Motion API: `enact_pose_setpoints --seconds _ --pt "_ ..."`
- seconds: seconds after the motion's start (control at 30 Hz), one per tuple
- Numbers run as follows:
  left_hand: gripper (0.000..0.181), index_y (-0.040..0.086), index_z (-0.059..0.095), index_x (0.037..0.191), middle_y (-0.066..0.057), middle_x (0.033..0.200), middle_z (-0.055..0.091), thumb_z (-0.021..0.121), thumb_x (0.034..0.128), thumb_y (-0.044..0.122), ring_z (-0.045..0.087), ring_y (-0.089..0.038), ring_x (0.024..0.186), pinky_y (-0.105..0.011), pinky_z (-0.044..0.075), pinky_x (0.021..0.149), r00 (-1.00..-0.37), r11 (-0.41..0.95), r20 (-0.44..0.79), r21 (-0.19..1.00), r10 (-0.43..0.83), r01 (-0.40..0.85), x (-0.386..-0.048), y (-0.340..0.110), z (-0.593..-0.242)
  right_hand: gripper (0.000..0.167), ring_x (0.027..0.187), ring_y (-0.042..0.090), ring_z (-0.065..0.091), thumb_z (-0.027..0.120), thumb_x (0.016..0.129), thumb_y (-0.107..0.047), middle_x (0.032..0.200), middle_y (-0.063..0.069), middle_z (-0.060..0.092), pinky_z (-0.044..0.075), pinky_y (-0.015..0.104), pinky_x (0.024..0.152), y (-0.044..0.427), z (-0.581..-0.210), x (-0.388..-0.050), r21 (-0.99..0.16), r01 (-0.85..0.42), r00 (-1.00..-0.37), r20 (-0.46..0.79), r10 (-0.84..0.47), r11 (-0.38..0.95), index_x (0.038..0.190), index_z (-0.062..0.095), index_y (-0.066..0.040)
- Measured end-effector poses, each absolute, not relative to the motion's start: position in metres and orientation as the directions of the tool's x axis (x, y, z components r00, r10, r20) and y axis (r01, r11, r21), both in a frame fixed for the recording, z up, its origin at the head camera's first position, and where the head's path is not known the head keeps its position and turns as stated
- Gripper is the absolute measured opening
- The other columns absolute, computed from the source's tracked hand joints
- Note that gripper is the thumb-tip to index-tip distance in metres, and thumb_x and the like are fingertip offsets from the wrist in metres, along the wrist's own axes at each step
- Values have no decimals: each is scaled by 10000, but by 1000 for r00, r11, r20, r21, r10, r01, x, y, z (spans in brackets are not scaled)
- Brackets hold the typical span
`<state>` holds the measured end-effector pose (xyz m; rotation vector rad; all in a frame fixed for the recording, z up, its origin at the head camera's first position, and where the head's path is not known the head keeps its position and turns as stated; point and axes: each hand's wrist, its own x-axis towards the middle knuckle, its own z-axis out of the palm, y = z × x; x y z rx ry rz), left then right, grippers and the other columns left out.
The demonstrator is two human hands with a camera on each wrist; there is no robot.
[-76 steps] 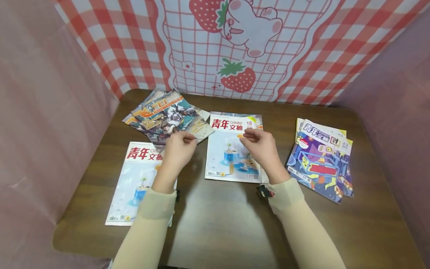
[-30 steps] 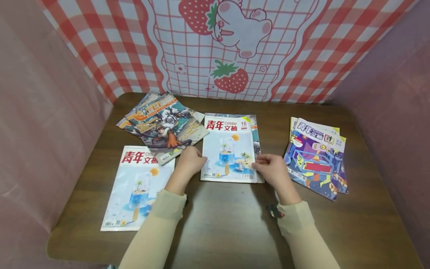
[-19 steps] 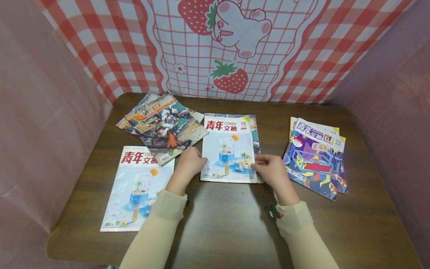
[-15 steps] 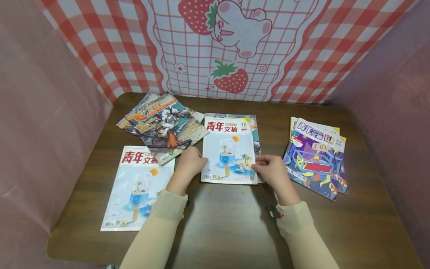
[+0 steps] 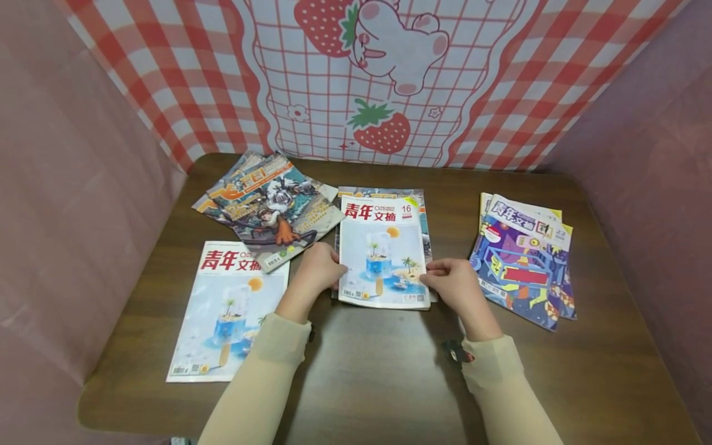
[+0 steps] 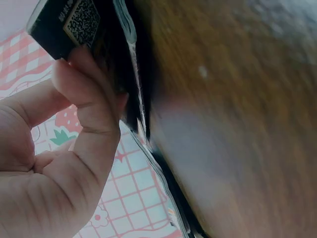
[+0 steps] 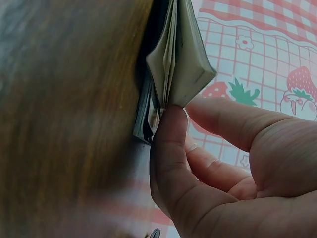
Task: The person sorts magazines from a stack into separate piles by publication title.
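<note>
Both hands pinch a white-covered magazine (image 5: 379, 256) with red Chinese title characters, in the middle of the head view. My left hand (image 5: 314, 275) holds its lower left edge. On the lower right edge, the thumb and fingers of my right hand (image 5: 458, 289) grip it. Its lower corner (image 7: 190, 74) stands off the stack in the right wrist view, with pages slightly fanned. Beneath it lies a comic-style magazine (image 5: 418, 193), mostly covered, its orange title partly showing. In the left wrist view, fingers (image 6: 94, 109) of my left hand touch the dark-looking cover near a QR code.
At the left, another white magazine (image 5: 208, 321) is partly covered by several fanned comic-style magazines (image 5: 280, 213). Purple-covered magazines (image 5: 520, 266) overlap at the right. All lie on a brown wooden table (image 5: 367, 377), with a red checked cloth (image 5: 384, 80) behind.
Both hands came down to the middle magazine's sides and took hold. The magazine has just shifted slightly toward me and right, baring more of the comic-style cover beneath. The other stacks stay put.
</note>
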<state>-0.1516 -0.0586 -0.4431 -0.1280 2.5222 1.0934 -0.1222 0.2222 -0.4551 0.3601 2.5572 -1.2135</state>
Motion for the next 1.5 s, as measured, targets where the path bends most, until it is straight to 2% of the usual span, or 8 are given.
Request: enact_pose_setpoints --seconds 0.13,0.4,0.67,0.9,0.97,1.1,1.3,1.5 --pt "128 18 628 768 -86 598 624 690 877 45 637 -193 469 -245 459 444 -924 672 -368 712 107 -206 -151 -58 -444 356 938 290 642 761 932 -222 1083 181 710 536 426 833 223 -456 -122 -710 343 -928 -358 105 615 1180 705 28" --pt "69 -11 572 881 -166 800 609 634 856 -27 599 -203 442 -308 528 428 -944 569 -300 804 136 -173 -149 -55 -444 365 931 281 646 773 924 -218 1062 182 711 539 432 828 225 -459 -122 -709 329 -933 -348 96 624 1169 703 44" --pt "125 -34 547 970 -154 706 667 634 898 -85 554 -223 460 -387 528 442 -949 344 -261 920 179 -188 -147 -58 -445 373 952 284 654 773 918 -215 1058 189 714 539 440 828 226 -460 -120 -721 304 -942 -326 82 623 1162 705 59" --pt "153 -7 564 1054 -62 627 596 643 929 -47 441 -135 467 -252 346 449 -936 256 -275 942 218 -217 -145 -68 -439 521 1033 308 633 754 931 -358 1145 200 697 517 472 884 229 -461 -121 -727 306 -938 -339 67 615 1249 673 48" --pt "165 -11 566 1077 -64 631 593 642 935 -47 447 -141 482 -254 352 458 -933 230 -285 945 222 -234 -145 -70 -439 552 1066 316 618 735 941 -389 1185 204 682 509 479 907 230 -461 -121 -732 307 -938 -341 64 608 1277 659 41" --pt "172 -12 557 1104 -95 688 642 633 955 -50 505 -163 518 -310 452 515 -924 190 -309 944 225 -270 -145 -73 -440 581 1063 287 627 713 961 -382 1212 208 670 524 435 905 230 -461 -120 -787 317 -937 -346 46 530 1338 615 49" --pt "163 -20 541 1119 -136 786 698 615 975 -44 611 -197 611 -405 523 584 -908 177 -334 939 255 -296 -146 -79 -439 488 912 188 688 744 958 -227 1118 204 695 578 306 805 228 -459 -121 -896 335 -941 -332 62 290 1314 603 77" --pt "157 -37 535 1109 -135 818 699 606 970 -52 620 -206 662 -409 539 626 -901 173 -347 935 262 -310 -147 -83 -438 428 886 167 668 774 934 -208 1075 176 694 573 269 785 223 -456 -122 -919 266 -964 -248 99 289 1249 648 54"
